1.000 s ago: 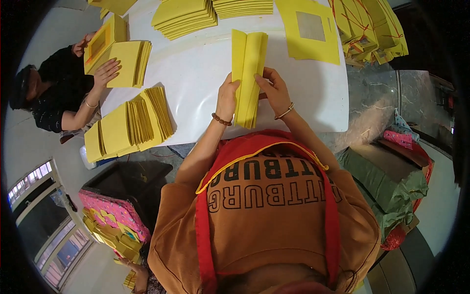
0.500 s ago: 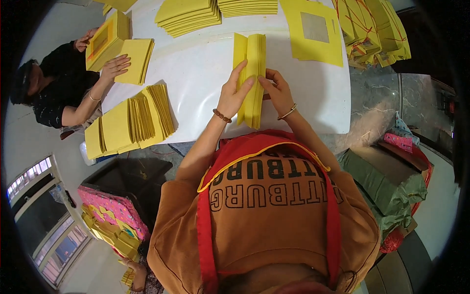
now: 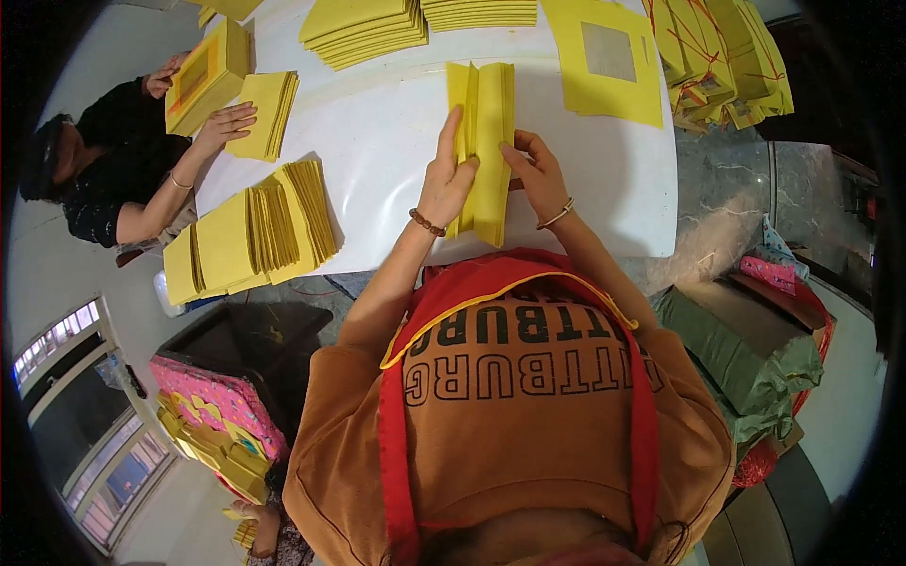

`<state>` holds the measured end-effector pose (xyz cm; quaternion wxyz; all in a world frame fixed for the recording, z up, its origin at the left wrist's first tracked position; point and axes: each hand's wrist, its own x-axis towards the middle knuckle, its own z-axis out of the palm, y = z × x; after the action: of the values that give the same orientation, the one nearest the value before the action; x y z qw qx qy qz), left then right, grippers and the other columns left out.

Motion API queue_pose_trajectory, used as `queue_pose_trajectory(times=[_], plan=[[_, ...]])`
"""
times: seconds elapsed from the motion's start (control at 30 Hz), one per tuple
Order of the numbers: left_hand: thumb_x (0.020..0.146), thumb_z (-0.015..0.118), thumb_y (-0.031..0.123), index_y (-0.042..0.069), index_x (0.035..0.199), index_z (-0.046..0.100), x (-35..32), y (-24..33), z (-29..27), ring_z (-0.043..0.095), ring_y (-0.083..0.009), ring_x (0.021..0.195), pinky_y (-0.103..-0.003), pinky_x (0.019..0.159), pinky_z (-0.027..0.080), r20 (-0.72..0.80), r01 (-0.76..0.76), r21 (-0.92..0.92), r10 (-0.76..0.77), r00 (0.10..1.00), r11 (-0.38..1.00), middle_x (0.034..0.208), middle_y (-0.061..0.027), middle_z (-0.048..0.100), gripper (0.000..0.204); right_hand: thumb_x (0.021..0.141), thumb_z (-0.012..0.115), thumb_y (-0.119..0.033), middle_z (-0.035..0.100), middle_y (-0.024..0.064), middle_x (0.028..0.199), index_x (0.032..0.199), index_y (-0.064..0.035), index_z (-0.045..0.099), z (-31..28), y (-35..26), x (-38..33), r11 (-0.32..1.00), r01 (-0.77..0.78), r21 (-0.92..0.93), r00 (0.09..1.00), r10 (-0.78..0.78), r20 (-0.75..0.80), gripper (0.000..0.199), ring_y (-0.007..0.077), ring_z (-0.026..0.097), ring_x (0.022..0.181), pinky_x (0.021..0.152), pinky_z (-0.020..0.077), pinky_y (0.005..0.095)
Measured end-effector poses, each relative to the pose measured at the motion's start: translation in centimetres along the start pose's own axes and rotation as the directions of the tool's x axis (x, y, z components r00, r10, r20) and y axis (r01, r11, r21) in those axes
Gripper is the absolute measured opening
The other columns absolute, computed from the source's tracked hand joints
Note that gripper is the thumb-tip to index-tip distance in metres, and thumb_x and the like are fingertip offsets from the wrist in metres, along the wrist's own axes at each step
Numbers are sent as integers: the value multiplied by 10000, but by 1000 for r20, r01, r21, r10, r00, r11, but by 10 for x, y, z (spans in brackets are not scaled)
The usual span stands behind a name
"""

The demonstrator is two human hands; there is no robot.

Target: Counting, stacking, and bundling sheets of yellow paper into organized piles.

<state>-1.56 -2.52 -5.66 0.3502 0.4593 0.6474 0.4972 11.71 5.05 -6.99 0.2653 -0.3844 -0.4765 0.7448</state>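
Note:
Over the white table, a bundle of folded yellow card (image 3: pixel 492 179) stands lengthwise between my hands, its layers spread apart at the far end. My left hand (image 3: pixel 447 181) grips its left side, fingers behind and thumb along the near face. My right hand (image 3: pixel 535 174) holds the right edge, thumb in front and the other fingers partly hidden behind. A beaded bracelet is on my left wrist and a bangle on my right. To the right of the bundle lies a flat yellow card with a window cut-out (image 3: pixel 644 94).
Stacks of yellow card (image 3: pixel 363 33) stand along the far side of the white table (image 3: pixel 377 170). More folded card (image 3: pixel 226 236) lies at the left corner, beside a co-worker (image 3: pixel 118 179) handling yellow pieces. Tied yellow bundles (image 3: pixel 713 57) sit far right; a green-wrapped box (image 3: pixel 731 349) is below.
My left hand has shifted slightly, its thumb pulling back toward the left. The bundle's layers have parted more at the left. The co-worker's hand has moved slightly on its stack.

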Motion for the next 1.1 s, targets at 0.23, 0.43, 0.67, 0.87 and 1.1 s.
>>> queue_pose_trajectory(times=[0.23, 0.43, 0.67, 0.87, 1.1], plan=[[804, 534, 159, 65, 1271, 403, 2, -8, -3, 510, -265, 1074, -322, 898, 397, 63, -52, 22, 50, 997, 998, 1182, -196, 503, 493, 845, 569, -240, 535, 86, 1056, 1136, -8, 452, -2, 3, 0, 999, -10, 30, 1000, 9, 15, 390, 138, 573, 845, 608, 527, 269], [703, 712, 239, 13, 1257, 393, 1, 0, 3, 484, -274, 1107, -337, 918, 390, 17, -12, 33, 11, 1000, 999, 1181, -192, 498, 678, 843, 572, -244, 532, 86, 1060, 1140, -8, 446, -3, 2, 0, 1000, -20, 1, 1000, 20, 15, 400, 148, 579, 825, 600, 524, 270], [691, 716, 217, 12, 1296, 329, 3, -3, 3, 454, -291, 1142, -344, 937, 375, 50, -13, 89, 8, 999, 996, 1238, -202, 450, 747, 845, 572, -243, 532, 83, 1063, 1142, -11, 442, -5, 8, 2, 1000, -5, -2, 1000, 5, 17, 399, 149, 578, 833, 616, 520, 270], [775, 482, 66, 50, 1322, 313, 1, 1, 1, 449, -290, 1153, -325, 948, 357, 26, 43, -137, -40, 999, 990, 1263, -198, 434, 573, 849, 566, -238, 528, 78, 1058, 1145, -12, 441, -5, 5, 1, 998, -28, 58, 1000, 27, 11, 393, 144, 569, 854, 611, 523, 273], [789, 462, 61, 47, 1296, 364, 4, -11, -5, 484, -252, 1117, -308, 927, 373, 126, -72, 22, 69, 990, 997, 1210, -178, 490, 517, 852, 559, -229, 528, 80, 1060, 1142, -17, 444, -5, 5, 2, 999, -13, 36, 999, 11, 36, 377, 142, 567, 859, 612, 524, 274]])
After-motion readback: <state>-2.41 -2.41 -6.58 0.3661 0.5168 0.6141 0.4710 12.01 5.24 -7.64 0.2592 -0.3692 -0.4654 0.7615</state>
